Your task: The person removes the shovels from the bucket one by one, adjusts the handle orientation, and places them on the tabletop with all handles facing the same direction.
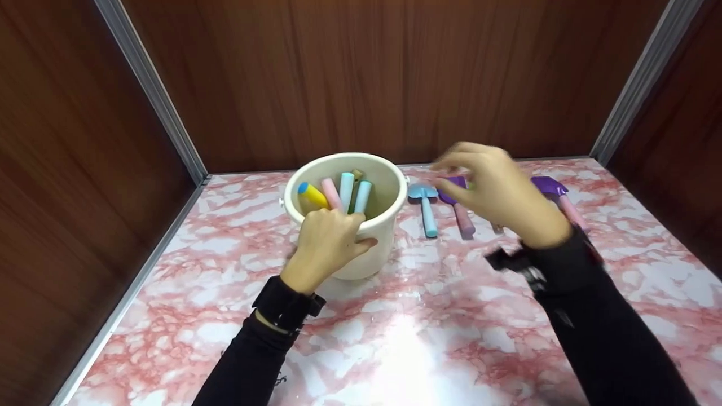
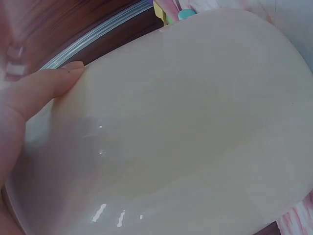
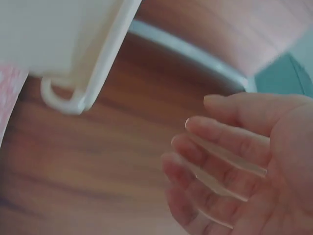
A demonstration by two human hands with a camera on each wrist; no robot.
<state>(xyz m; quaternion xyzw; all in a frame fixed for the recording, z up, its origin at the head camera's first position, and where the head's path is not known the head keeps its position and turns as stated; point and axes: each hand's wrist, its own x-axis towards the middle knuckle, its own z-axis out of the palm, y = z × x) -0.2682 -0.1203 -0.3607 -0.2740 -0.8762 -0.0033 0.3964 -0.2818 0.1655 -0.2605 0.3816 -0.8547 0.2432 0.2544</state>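
A white bucket point(image 1: 366, 256) stands on the table, with several tool handles leaning inside. Among them are a yellow handle with a blue end point(image 1: 313, 194), a pink handle point(image 1: 331, 194) and two light blue handles. My left hand point(image 1: 330, 237) grips the bucket's near rim, fingers over the edge; the left wrist view shows its thumb point(image 2: 54, 85) pressed on the outer wall. Up in the air, right of the bucket, is my right hand point(image 1: 491, 186), blurred. In the right wrist view its fingers point(image 3: 220, 132) are loosely bent and spread, holding nothing.
Right of the bucket lie a light blue toy shovel point(image 1: 428, 217) and a purple shovel with a pink handle point(image 1: 464, 220). Farther right is another purple tool point(image 1: 550, 185), partly behind the right arm. Brown wood-look panels point(image 1: 350, 73) enclose the pink-and-white marbled table point(image 1: 225, 316).
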